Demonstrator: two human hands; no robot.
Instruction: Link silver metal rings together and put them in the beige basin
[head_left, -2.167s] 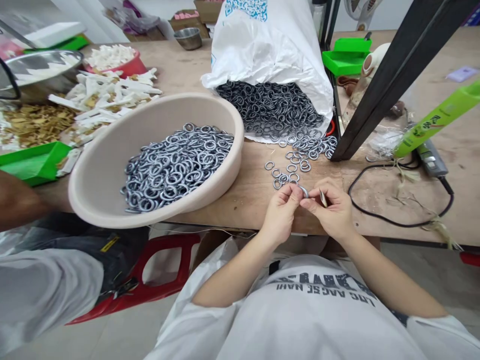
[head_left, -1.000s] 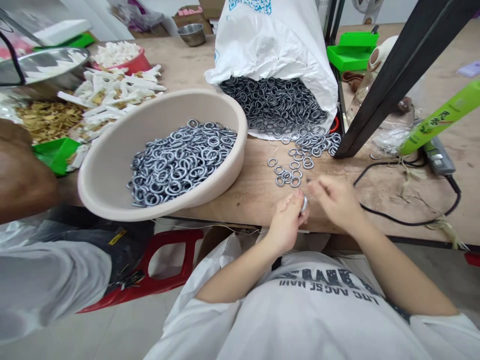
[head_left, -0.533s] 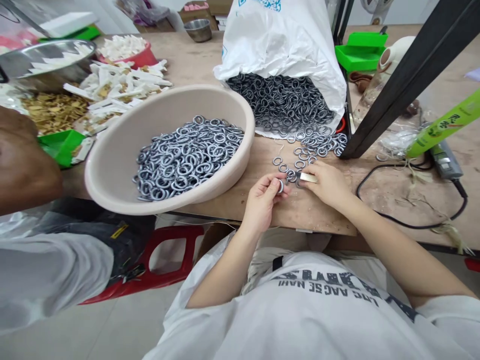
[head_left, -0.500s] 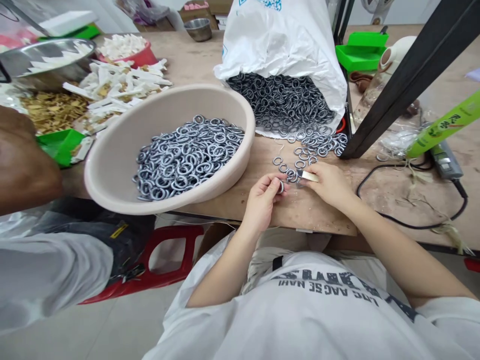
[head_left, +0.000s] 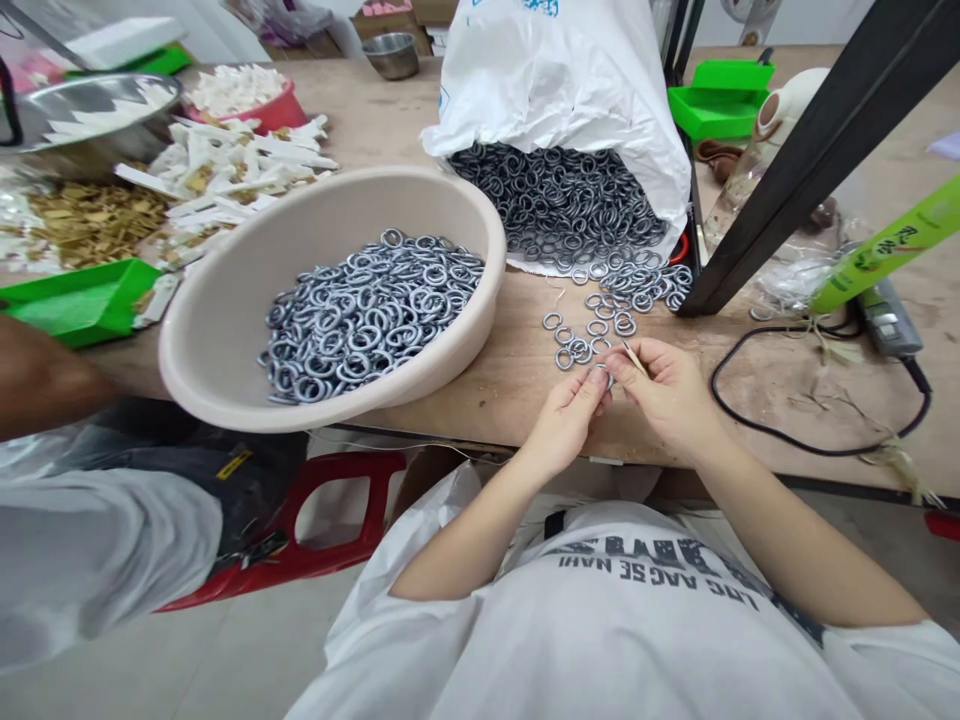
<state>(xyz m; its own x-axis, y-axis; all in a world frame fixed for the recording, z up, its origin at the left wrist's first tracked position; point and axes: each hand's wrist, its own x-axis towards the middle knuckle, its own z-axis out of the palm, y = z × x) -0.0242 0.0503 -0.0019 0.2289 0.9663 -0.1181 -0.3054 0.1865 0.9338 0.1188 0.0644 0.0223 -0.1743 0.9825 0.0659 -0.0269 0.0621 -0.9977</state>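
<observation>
My left hand (head_left: pixel 564 418) pinches a grey ring (head_left: pixel 604 374) above the table's front edge. Touching or nearly touching it, my right hand (head_left: pixel 666 392) grips a thin pale tool (head_left: pixel 634 358) with its end near that ring. Several loose grey rings (head_left: pixel 574 350) lie on the wood just beyond my hands. To the left stands a large beige basin (head_left: pixel 225 300) holding a heap of such rings. Behind the loose rings, a white sack (head_left: pixel 555 90) lies with its mouth open, and rings spill out of it.
A black metal post (head_left: pixel 795 170) slants up at the right, beside a black cable (head_left: pixel 720 365) and a green tube (head_left: pixel 892 240). White pieces (head_left: pixel 225 165) and a green tray (head_left: pixel 90 300) are at the left, where a co-worker's arm (head_left: pixel 45 380) rests near the table edge.
My left hand has moved right with the ring, and my right hand has come in to meet it, its tool now turned edge-on. More of the left green tray shows.
</observation>
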